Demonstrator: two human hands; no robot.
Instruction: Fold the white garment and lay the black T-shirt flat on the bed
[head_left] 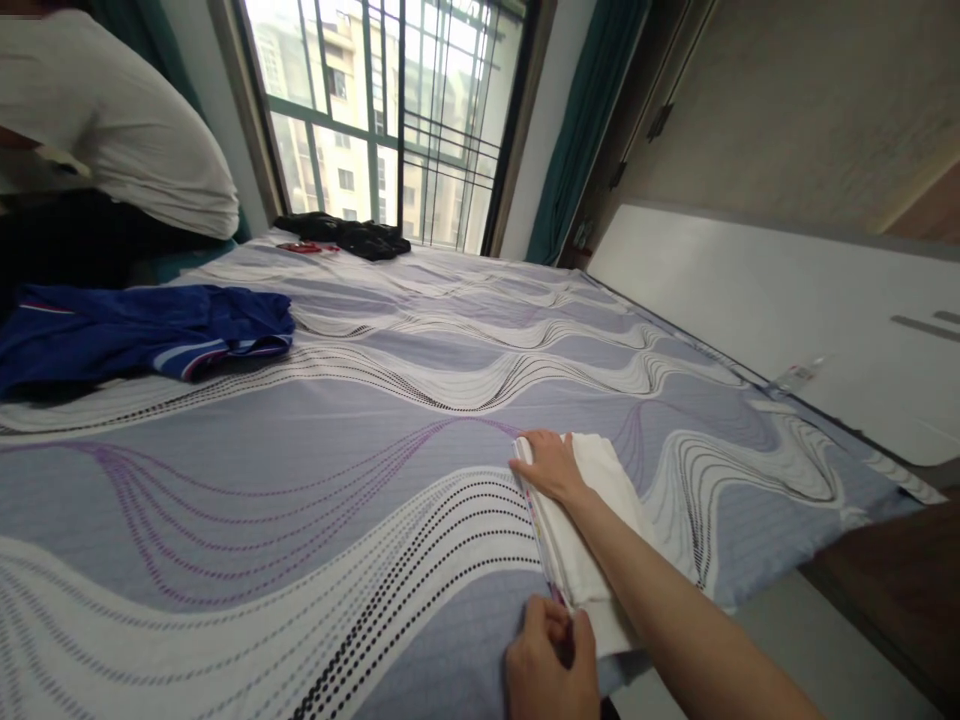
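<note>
White folded cloth (pixel 592 540) on lilac-grey bedsheet (pixel 337 470) with dotted black, purple waves; blue garment (pixel 142 335).

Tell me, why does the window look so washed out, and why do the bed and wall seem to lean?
Head view: daylight overexposes the window, bleaching the buildings outside; the wide lens bends the wall panel and stretches the bedsheet; both hands, left hand and right hand, on the white cloth, look sharp and evenly lit, with only soft shadows.

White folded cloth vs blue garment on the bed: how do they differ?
The white folded cloth lies in a neat narrow strip at the near edge; the blue garment sits crumpled at the far left. The white cloth has the right hand flat on it and the left hand at its end; the blue garment lies untouched. Both rest on the bedsheet.
</note>
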